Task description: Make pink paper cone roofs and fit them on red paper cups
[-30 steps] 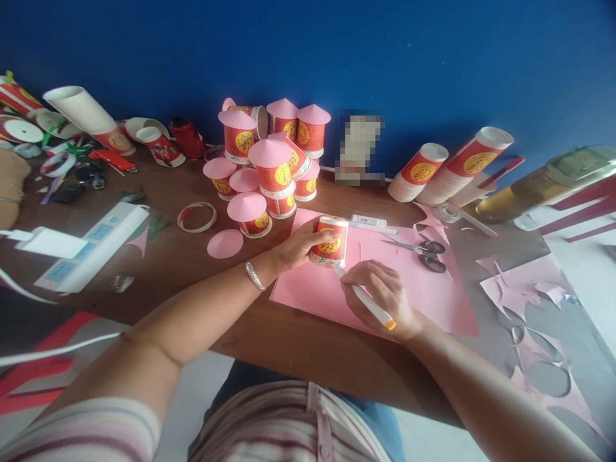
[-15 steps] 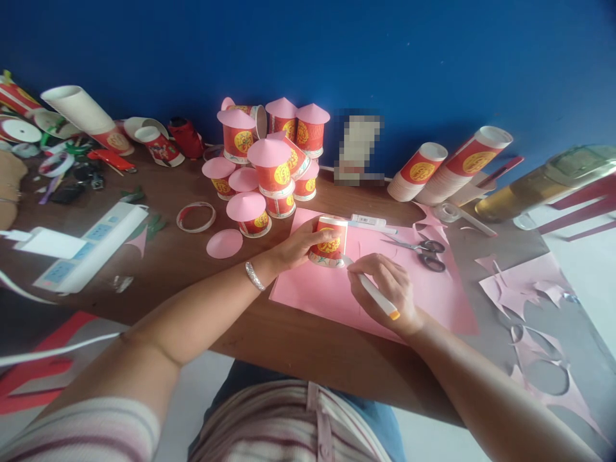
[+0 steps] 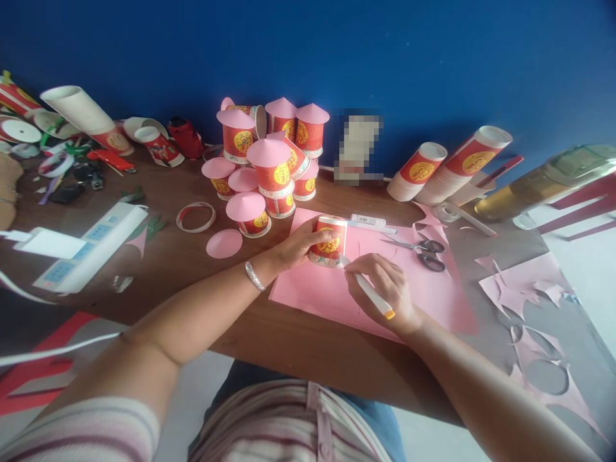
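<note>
My left hand [image 3: 303,244] is wrapped round a red paper cup [image 3: 332,239] with a yellow emblem, held upside down over pink paper [image 3: 308,285]. Marker lines show on the cup's white rim band. In my right hand [image 3: 382,285] is a white marker pen [image 3: 373,295] with a yellow-orange end, its tip at the rim band. Scissors [image 3: 426,251] and a marker cap or second pen [image 3: 368,222] lie on the pink paper beyond my right hand.
Several finished cups with pink cone tops [image 3: 267,160] stand behind. Stacked cups [image 3: 474,157] lean at the wall, near a bottle [image 3: 534,186]. On the left are a tape roll [image 3: 196,218] and a power strip [image 3: 91,247]; pink paper scraps [image 3: 524,289] lie right.
The marker pen and my right hand have shifted slightly left along the cup's rim band. My left hand and the cup stay almost still.
</note>
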Demonstrator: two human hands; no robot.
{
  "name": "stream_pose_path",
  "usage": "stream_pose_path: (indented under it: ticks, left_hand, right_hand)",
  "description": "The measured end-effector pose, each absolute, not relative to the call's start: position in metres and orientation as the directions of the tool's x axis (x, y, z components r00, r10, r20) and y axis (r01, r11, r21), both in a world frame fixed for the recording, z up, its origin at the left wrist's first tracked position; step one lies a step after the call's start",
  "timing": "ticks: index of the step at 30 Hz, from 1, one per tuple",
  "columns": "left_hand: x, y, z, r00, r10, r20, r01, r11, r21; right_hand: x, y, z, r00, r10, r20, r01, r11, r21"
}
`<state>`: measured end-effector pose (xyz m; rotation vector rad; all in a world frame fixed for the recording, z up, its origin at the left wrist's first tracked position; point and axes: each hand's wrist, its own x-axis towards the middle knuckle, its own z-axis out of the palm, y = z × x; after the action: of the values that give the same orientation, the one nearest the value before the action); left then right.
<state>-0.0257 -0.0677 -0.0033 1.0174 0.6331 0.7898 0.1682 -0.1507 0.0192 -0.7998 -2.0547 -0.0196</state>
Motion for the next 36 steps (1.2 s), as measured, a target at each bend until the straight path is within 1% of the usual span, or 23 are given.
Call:
stream_pose_path:
  ticks: [10, 16, 25, 32, 36]
  left_hand:
    - [-0.0253, -0.0686, -0.0031, 0.578, 0.814, -0.059, -0.274, 0.261, 0.926]
    - [-0.0251, -0.0681, -0.0022, 0.569, 0.819, -0.077, -0.268, 0.273, 0.924]
    - [-0.0241, -0.0677, -0.0027, 0.561, 0.824, -0.082, -0.282, 0.283, 0.916]
    - [-0.0222, -0.0673, -0.0027, 0.578, 0.814, -0.062, -0.305, 0.286, 0.908]
    - [-0.0223, -0.0677, -0.0012, 0.569, 0.819, -0.073, -0.304, 0.293, 0.907]
  right_hand:
    - [0.1668, -0.1533, 0.0202, -0.423, 0.534, 0.732, 0.53, 0.801, -0.279]
    - [0.1654, -0.1544, 0.0199, -0.43, 0.534, 0.728, 0.51, 0.809, -0.293]
    - [0.1633, -0.1546, 0.0198, -0.434, 0.523, 0.734, 0.511, 0.813, -0.277]
    - [0.1628, -0.1585, 0.0218, -0.461, 0.495, 0.736, 0.45, 0.846, -0.287]
    - [0.1622, -0.1596, 0.021, -0.466, 0.494, 0.734, 0.45, 0.846, -0.284]
